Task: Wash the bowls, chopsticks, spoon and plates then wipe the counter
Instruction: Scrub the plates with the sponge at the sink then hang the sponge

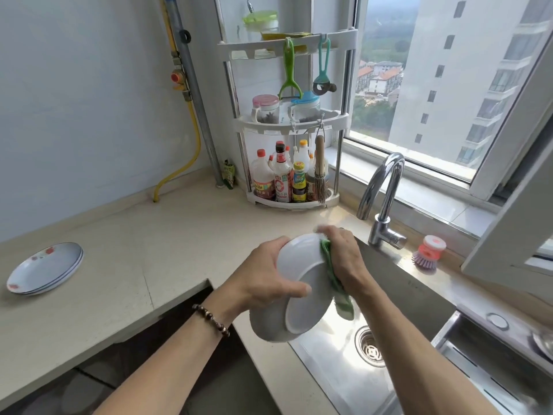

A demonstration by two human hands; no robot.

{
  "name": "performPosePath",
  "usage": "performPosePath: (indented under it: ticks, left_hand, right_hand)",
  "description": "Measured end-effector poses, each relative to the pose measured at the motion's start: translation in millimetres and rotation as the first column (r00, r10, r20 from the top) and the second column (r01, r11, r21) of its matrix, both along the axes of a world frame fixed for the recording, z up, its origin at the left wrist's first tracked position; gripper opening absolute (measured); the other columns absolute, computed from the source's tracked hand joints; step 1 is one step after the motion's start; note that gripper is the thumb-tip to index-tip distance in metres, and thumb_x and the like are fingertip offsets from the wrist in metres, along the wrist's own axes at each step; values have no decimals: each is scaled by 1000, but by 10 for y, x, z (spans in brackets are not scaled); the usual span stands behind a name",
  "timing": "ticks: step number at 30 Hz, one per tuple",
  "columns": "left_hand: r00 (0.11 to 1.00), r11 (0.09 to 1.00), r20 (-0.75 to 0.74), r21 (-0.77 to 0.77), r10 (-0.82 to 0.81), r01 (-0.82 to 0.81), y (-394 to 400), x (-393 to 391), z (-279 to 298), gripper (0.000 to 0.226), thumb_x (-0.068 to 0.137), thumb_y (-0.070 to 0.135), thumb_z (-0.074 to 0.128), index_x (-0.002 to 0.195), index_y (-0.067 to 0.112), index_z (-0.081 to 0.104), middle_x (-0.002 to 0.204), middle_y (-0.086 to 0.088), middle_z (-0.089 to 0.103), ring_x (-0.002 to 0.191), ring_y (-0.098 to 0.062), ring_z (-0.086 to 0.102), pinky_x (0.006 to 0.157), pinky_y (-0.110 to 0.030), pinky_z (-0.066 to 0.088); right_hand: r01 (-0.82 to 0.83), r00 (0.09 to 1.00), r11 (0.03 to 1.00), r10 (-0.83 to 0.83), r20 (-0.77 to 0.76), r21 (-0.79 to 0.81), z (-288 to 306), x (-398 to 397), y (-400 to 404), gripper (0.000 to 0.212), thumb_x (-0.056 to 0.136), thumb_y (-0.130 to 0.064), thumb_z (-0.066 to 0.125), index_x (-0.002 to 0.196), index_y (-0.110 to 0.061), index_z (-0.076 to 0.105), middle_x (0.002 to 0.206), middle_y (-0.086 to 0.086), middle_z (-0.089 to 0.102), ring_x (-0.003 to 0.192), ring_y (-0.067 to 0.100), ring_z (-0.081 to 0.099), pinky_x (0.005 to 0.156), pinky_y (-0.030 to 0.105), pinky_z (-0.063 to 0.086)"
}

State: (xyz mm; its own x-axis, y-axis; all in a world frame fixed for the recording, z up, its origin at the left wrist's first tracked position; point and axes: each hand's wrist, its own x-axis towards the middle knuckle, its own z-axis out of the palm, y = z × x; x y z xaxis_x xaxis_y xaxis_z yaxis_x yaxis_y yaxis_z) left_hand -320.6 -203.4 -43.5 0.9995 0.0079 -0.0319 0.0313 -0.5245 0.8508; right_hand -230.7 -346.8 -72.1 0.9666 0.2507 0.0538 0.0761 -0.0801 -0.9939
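Head view: left hand (263, 280) grips a white bowl (294, 292) tilted over the sink (353, 381), base facing right; right hand (341, 253) clutches a green cloth (336, 283) against its rim. Stained plates (45, 268) wait far left on the bench (155, 244).

The white bowl (294, 298) looks like glazed ceramic, smooth and pretty glossy. Green dishcloth (336, 283) against it is soft woven fabric, matt. Sink (338, 378) is brushed stainless steel with a shiny drain strainer (371, 346), and the gooseneck faucet (384, 199) is polished chrome, mirror-bright. Countertop (143, 250) reads as beige stone, smooth with a low sheen. Stacked plates (45, 268) are glossy glazed too. Dish brush (428, 253) is plastic with purple bristles; the hanging whisk brush (320, 169) has a wooden handle.
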Motion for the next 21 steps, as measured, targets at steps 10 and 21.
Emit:
performPosePath:
  ticks: [10,21]
  left_hand:
    - [997,986,55,152,53,-61,-105,153,72,49,61,10,81,106,22,64,95,2,69,85,-20,67,69,-32,57]
    - [968,979,212,119,135,-163,-191,48,60,59,68,12,86,121,16,61,102,4,64,91,-17,66,66,-20,56]
  right_hand:
    - [-57,977,998,58,207,-10,-285,-127,80,40,96,-53,35,118,-39,65,131,-3,61,124,20,54,110,44,40]
    - [20,1000,973,-19,-9,230,-183,-109,62,34,104,-48,34,112,-39,66,126,1,65,124,35,57,102,57,49]
